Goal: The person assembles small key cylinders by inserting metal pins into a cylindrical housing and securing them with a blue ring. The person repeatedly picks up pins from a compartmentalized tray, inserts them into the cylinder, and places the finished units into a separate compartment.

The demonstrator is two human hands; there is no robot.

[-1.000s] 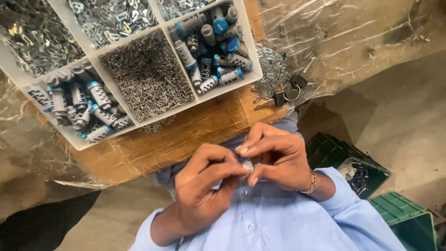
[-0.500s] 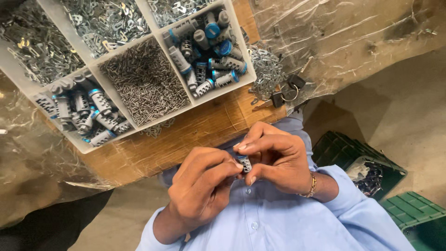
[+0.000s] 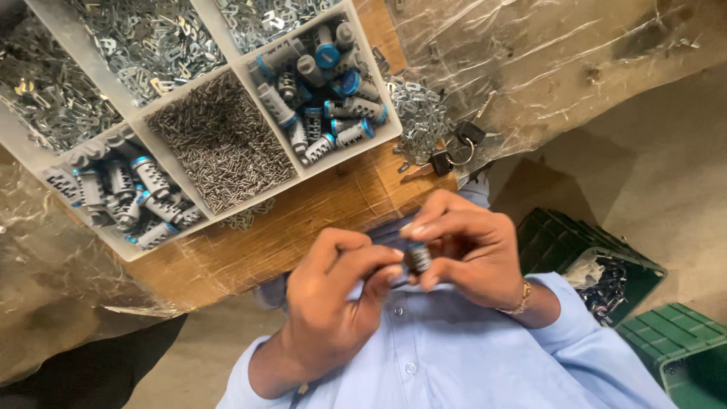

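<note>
Near the lower middle of the frame, both hands meet over a light blue shirt [image 3: 454, 356], closed around a small lock cylinder [image 3: 418, 257] with a blue end and a ridged metal body. At centre right, the person's left hand [image 3: 462, 250], with a thin bracelet [image 3: 521, 299] at its wrist, curls its fingers over the cylinder and grips it between thumb and fingertips. At lower centre, the right hand [image 3: 333, 303] has its fingers bent in and its thumb and forefinger pressed against the near end of the same cylinder; whether it holds a tiny part there is hard to tell, since the fingers cover the spot. Across the upper left lies a white divided tray [image 3: 303, 168] on the wooden table [image 3: 318, 220]. One compartment at upper centre holds more blue-capped cylinders [image 3: 326, 91], another at left holds similar ones [image 3: 129, 197], the middle one is full of small dark pins [image 3: 216, 144], and the upper ones hold flat metal pieces [image 3: 144, 45]. Just right of the tray sits a loose heap of silvery pieces [image 3: 420, 113], with black-headed keys on a ring [image 3: 454, 151] beside it. Crinkled clear plastic sheet [image 3: 545, 68] covers the upper right. Green crates [image 3: 575, 250] stand at the lower right on the floor.
</note>
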